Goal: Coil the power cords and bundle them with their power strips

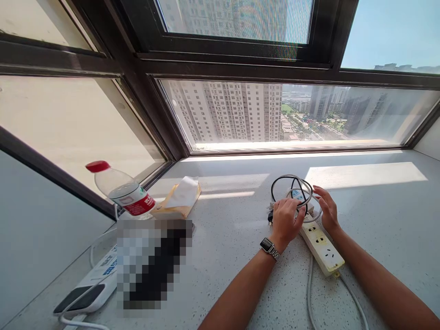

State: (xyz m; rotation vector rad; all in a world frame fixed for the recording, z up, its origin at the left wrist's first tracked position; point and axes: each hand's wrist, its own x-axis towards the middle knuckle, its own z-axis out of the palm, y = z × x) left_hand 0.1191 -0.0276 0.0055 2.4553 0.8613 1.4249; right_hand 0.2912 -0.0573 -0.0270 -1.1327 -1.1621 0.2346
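Right now the left hand (285, 219) is closed over looped black and white cables (295, 192) atop the long white plastic power strip (321, 245), at two o'clock on the speckled tabletop (240, 256). The right hand (327, 208), fingers loosely open, steadies the loops; gathering them evenly would avoid tangles.

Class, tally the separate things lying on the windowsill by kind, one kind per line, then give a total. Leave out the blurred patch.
Power strip: 1
Looped cables: 2, one black, one white
Water bottle: 1
Tissue pack: 1
Phone: 1
Total: 6
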